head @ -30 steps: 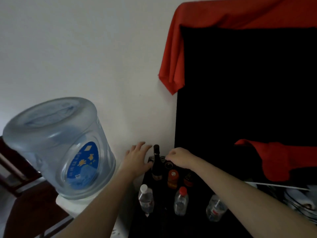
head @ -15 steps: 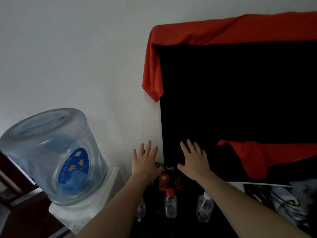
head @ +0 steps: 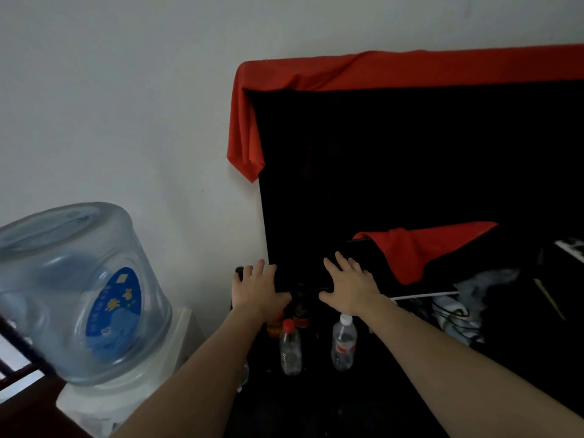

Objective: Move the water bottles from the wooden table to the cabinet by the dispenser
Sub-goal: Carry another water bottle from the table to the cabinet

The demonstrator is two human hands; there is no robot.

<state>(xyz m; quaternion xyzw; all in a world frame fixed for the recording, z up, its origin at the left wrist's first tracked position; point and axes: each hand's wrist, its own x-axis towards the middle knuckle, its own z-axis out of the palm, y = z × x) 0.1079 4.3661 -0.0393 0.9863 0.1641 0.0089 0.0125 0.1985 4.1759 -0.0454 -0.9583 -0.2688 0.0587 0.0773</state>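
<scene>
Right now both hands are hovering with fingers spread and straight, each grip released and holding nothing: the left hand [head: 256, 290] is sitting near the white wall, the right hand [head: 351, 287] is lying flat against the lower edge of the big black panel draped with red cloth [head: 410, 172]. Two clear plastic water bottles are standing upright on the dark cabinet top [head: 316, 403] just below the wrists. The red-capped bottle [head: 290, 347] is standing nearer the left forearm, the white-capped bottle [head: 343, 343] nearer the right one, and both are lying toward the person from the fingers, long axes vertical. Behind them some darker, brownish bottles [head: 301, 314] are sitting partly hidden under the palms. The large blue translucent water jug [head: 72, 295] is resting upside down on the white dispenser [head: 132, 387] to the left of the cabinet. Judging by this, these bottles are already sitting at their destination, so any coming move is probably turning away from here, toward a wooden desk that is not showing in view
</scene>
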